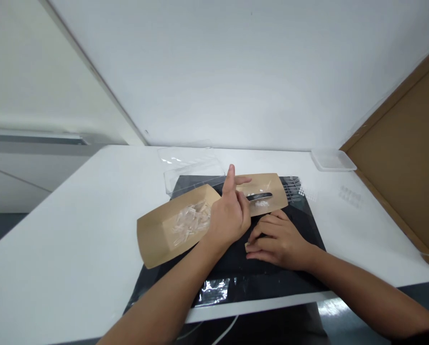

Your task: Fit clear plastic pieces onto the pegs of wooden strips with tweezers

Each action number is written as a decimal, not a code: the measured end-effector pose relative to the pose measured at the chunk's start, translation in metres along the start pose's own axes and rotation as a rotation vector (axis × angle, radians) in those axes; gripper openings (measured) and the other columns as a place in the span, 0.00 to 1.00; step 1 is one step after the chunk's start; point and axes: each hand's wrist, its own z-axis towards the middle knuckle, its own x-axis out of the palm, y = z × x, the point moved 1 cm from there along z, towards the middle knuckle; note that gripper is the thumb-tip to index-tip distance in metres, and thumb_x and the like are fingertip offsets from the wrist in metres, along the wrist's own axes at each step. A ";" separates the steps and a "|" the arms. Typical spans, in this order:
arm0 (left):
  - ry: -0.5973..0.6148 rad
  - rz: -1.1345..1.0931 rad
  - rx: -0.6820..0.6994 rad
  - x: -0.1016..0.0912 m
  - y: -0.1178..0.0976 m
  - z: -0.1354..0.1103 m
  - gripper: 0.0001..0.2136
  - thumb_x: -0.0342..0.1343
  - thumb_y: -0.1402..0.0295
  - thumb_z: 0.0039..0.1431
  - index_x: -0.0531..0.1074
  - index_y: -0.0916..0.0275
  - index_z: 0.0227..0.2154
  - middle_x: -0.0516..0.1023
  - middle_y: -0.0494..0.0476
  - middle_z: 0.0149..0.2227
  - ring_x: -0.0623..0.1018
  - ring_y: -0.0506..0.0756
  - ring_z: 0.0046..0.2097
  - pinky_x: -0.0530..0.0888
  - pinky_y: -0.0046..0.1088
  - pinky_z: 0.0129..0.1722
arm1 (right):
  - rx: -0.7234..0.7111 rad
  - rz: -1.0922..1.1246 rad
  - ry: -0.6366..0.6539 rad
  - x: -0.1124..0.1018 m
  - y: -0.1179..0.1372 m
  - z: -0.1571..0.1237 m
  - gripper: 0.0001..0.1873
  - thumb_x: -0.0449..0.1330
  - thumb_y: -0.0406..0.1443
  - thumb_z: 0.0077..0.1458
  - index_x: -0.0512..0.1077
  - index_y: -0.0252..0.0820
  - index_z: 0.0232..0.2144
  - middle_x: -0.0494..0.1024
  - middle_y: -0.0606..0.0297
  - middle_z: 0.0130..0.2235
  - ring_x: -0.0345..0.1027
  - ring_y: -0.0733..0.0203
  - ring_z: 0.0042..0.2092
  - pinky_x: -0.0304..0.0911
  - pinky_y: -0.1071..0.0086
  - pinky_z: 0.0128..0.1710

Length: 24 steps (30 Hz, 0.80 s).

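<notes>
Now, the left hand (229, 215) spreads open, thumb up, beside clear plastic pieces (191, 223) in a kraft paper tray (153, 239). They look light, slippery and best pinched by an edge. The right hand (279, 241) curls on a black mat (232, 282), whether pinching anything I cannot tell.

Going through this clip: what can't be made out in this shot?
Head view only:
- Dark-handled tool: one end is hidden by the left hand, so any grip is unclear.
- Right hand: its own fingers hide whether it pinches anything.
- Clear pieces in the nearer kraft paper tray: too small to identify.
- White bits in the farther kraft paper tray: too small to identify.
</notes>
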 end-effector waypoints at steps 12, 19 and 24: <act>-0.002 -0.033 -0.042 0.000 -0.001 -0.001 0.38 0.46 0.78 0.71 0.34 0.53 0.76 0.77 0.64 0.58 0.80 0.50 0.32 0.80 0.32 0.36 | -0.095 -0.254 0.008 -0.002 0.014 0.005 0.09 0.63 0.32 0.69 0.75 0.43 0.33 0.79 0.70 0.32 0.68 0.64 0.38 0.51 0.62 0.41; -0.002 -0.065 -0.072 0.001 -0.002 -0.002 0.37 0.46 0.77 0.71 0.36 0.53 0.75 0.77 0.64 0.58 0.79 0.50 0.31 0.81 0.33 0.36 | -0.114 -0.313 0.054 -0.003 0.018 0.007 0.10 0.62 0.29 0.68 0.74 0.41 0.32 0.78 0.68 0.33 0.66 0.61 0.38 0.51 0.61 0.42; -0.003 -0.049 -0.080 0.002 0.000 -0.001 0.37 0.47 0.77 0.71 0.37 0.54 0.75 0.77 0.63 0.58 0.80 0.50 0.33 0.80 0.32 0.36 | -0.120 -0.331 0.078 -0.001 0.019 0.006 0.10 0.61 0.28 0.67 0.74 0.42 0.32 0.77 0.68 0.33 0.64 0.61 0.38 0.52 0.61 0.42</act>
